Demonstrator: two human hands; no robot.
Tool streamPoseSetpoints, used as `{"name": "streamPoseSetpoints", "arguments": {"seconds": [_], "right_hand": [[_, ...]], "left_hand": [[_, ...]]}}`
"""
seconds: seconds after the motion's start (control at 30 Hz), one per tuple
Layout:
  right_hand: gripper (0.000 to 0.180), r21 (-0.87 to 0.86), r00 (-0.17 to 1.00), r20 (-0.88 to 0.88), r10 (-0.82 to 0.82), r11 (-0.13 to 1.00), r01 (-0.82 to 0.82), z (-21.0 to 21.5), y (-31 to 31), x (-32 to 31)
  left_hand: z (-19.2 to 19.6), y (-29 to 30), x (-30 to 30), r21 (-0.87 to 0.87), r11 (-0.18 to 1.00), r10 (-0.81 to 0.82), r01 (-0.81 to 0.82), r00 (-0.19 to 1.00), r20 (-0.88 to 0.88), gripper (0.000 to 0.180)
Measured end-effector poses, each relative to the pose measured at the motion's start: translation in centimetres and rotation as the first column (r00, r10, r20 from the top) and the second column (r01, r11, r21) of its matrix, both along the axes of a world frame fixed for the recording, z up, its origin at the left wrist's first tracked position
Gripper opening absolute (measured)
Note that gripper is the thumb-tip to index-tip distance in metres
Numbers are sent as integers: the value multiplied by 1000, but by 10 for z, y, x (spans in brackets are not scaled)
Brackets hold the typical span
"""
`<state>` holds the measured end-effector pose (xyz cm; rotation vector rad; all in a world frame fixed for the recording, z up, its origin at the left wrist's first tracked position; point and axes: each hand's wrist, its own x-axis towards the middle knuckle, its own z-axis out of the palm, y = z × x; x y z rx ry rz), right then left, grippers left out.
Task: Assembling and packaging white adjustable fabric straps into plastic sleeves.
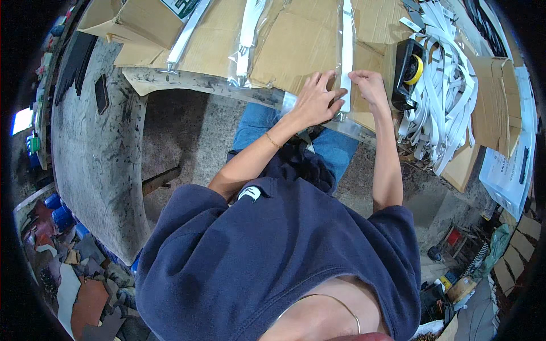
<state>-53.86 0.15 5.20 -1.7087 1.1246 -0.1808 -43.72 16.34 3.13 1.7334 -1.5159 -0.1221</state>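
A white strap point(347, 54) with a metal clip at its near end lies lengthwise in a clear plastic sleeve point(339, 42) on the cardboard-covered table. My left hand point(319, 101) is at the left of this strap, fingers spread, with fingertips touching the sleeve. On the other side my right hand point(369, 88) is closed, thumb and forefinger pinched at the sleeve's right edge. Further left lie a second sleeved white strap point(248, 37) and a third strap point(187, 37), both with metal clips toward me.
Right of my hands stands a black tape dispenser point(405, 74) with a yellow roll, beside a heap of loose white straps point(443, 85). Open cardboard boxes point(492, 105) flank the work area. A dark phone point(102, 94) rests on the grey surface at left.
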Motion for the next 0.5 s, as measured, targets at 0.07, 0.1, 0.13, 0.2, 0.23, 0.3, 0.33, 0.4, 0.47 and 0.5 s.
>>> {"name": "streamPoseSetpoints", "arguments": {"seconds": [0.07,0.1,0.13,0.2,0.23,0.3,0.33,0.4,0.47,0.5], "right_hand": [[26,-11,1000,-10,-3,1000,3,-13,-5,-3],[25,-72,1000,22,19,997,-18,-29,-11,-5],[25,-129,997,59,47,991,-39,-33,-12,-4],[23,-140,999,35,39,990,-34,-35,-12,-1],[22,-154,1000,7,30,988,-28,-33,-10,1],[19,-155,999,8,53,987,-51,-27,-7,2],[16,-155,997,9,77,985,-75,-24,-5,2],[17,-190,997,-25,74,979,-77,-18,0,4],[17,-224,996,-58,71,971,-82,-12,5,5],[18,-246,996,-75,57,967,-74,-7,8,5]], "left_hand": [[-1,-2,-1,-8,1000,-9,9,1000,7,23],[-3,-3,-1,-14,1000,-16,16,1000,16,23],[0,-3,0,-10,1000,-14,14,1000,20,23],[3,-1,1,29,999,-23,22,999,24,23],[3,-1,1,28,999,-23,22,999,25,23],[2,-1,1,50,998,-29,27,999,32,23],[2,-1,0,49,998,-30,28,999,32,23],[1,-1,-1,58,998,-28,26,999,39,23],[-1,-1,-1,50,998,-29,27,999,39,24],[-1,-1,-2,43,999,-31,30,999,38,24]]}}
